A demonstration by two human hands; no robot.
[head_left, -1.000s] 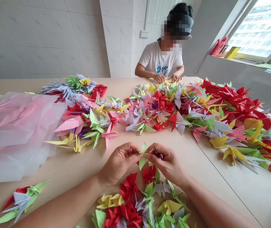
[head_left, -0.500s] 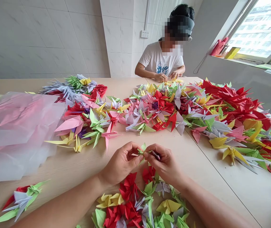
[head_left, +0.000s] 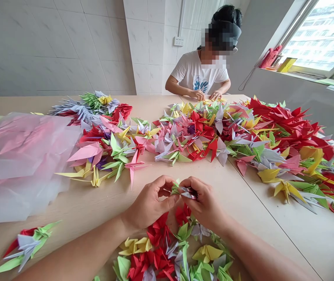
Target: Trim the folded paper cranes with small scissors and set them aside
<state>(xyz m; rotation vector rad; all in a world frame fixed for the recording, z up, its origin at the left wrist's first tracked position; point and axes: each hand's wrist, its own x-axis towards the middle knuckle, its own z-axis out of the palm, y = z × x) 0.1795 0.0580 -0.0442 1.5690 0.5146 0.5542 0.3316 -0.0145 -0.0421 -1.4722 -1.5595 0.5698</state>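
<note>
Above the table's near middle, a small folded piece of green paper (head_left: 175,188), like the origami cranes around it, is pinched in the fingers of my left hand (head_left: 151,201). My right hand (head_left: 204,201) is closed around a small shiny metal tool (head_left: 188,192) with dark parts, whose exact kind I cannot make out. The tool's silver end lies against the green paper or very close to it. Just below my hands is a loose cluster of paper cranes, among them red ones (head_left: 159,230), a yellow one (head_left: 207,253) and green ones (head_left: 123,267).
A long heap of colourful paper cranes (head_left: 181,134) crosses the table (head_left: 96,203), rising into a red pile (head_left: 290,121) at right. Translucent plastic bags (head_left: 23,164) lie at left, with a few cranes (head_left: 28,246) nearer me. Opposite sits a person in a white T-shirt (head_left: 196,70).
The metal tool has turned, so its silver end now shows at the green paper. Less of the paper is visible between my fingers. The person opposite has shifted slightly right.
</note>
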